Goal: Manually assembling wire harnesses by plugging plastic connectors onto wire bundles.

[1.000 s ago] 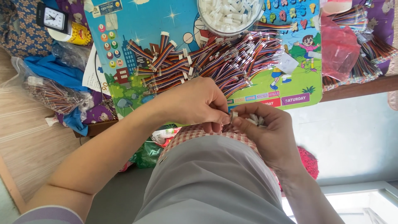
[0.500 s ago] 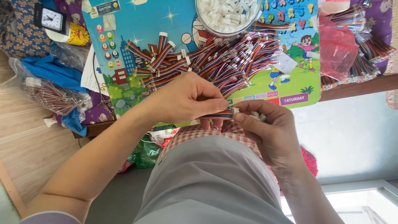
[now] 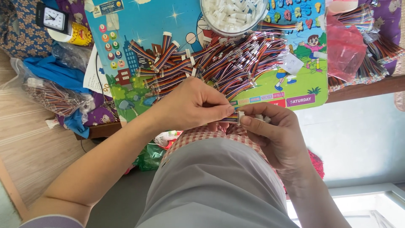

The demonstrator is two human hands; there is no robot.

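At the far left a small clock (image 3: 54, 19) sits by a clear bag of wires (image 3: 52, 96). The left hand (image 3: 192, 105) pinches a short multicoloured ribbon cable (image 3: 230, 119) between thumb and fingers, just above the lap. Its end meets a small white connector (image 3: 241, 117), gripped by the closed fingers of the right hand (image 3: 274, 135). Behind them, a heap of finished cables (image 3: 211, 63) covers the cartoon board (image 3: 139, 25) on the desk, below a bowl of white connectors (image 3: 233, 14). Misaligned wires could bend on entry, or the tiny housing might slip and drop.
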